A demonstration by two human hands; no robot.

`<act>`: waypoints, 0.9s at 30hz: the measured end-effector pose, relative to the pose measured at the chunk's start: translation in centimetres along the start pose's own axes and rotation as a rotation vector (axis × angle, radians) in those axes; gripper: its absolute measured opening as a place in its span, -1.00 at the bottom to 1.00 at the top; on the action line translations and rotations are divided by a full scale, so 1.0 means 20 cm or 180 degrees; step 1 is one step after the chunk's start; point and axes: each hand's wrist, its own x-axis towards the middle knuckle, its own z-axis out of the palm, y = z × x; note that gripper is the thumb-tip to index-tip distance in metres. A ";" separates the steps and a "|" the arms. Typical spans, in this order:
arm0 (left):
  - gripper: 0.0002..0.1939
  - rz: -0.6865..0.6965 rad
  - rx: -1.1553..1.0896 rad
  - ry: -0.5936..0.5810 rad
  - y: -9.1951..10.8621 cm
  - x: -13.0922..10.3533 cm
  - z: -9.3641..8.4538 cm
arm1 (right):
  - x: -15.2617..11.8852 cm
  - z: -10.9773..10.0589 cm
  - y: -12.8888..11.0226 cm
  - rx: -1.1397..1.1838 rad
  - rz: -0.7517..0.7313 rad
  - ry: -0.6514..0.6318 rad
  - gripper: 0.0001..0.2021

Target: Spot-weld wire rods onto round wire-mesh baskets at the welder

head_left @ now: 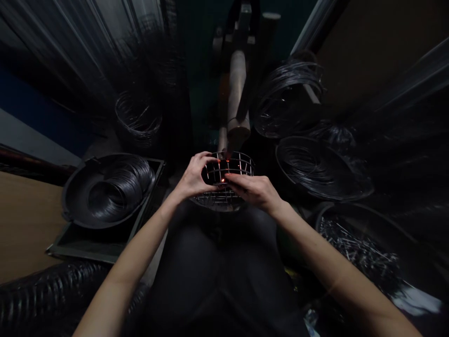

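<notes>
Wire basket (pixel 228 170) sits at frame centre, just below the metal cylinder (pixel 238 89). Left hand (pixel 195 175) grips its left side, thumb and fingers spread; right hand (pixel 257 189) lies against its front, pinch unclear. Best keep it steady, fingertips off the glowing spots (pixel 223 180).

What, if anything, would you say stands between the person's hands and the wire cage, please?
Nothing visible does: the bare left hand is directly on the left side of the wire cage, and the bare right hand is on its near side, toward the right.
</notes>
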 end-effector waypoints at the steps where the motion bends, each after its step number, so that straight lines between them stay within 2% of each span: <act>1: -0.24 -0.0047 -0.0046 0.0035 0.00 0.00 0.00 | -0.01 -0.01 -0.02 -0.0052 0.0104 0.0072 -0.70; 5: -0.10 -0.0243 -0.0327 0.0095 0.00 0.01 0.00 | -0.06 -0.04 -0.06 -0.0397 0.0881 0.0648 -0.72; 7: -0.06 -0.0275 -0.0433 0.0117 -0.02 0.04 0.00 | -0.05 -0.03 -0.05 -0.0380 0.1150 0.0758 -0.69; 15: 0.03 -0.0081 -0.0684 0.0209 -0.12 0.14 0.02 | 0.04 0.00 0.01 -0.0003 0.1487 0.0718 -0.64; 19: 0.06 -0.0044 -0.0719 0.0183 -0.16 0.17 0.01 | 0.07 0.01 0.03 -0.0025 0.1660 0.0697 -0.65; 23: 0.07 -0.0139 -0.0668 0.0103 -0.19 0.27 -0.01 | 0.17 0.03 0.08 -0.0096 0.1876 0.0564 -0.74; 27: 0.11 0.0045 -0.0625 0.0149 -0.21 0.31 -0.02 | 0.20 0.01 0.10 -0.0190 0.1967 0.0603 -0.71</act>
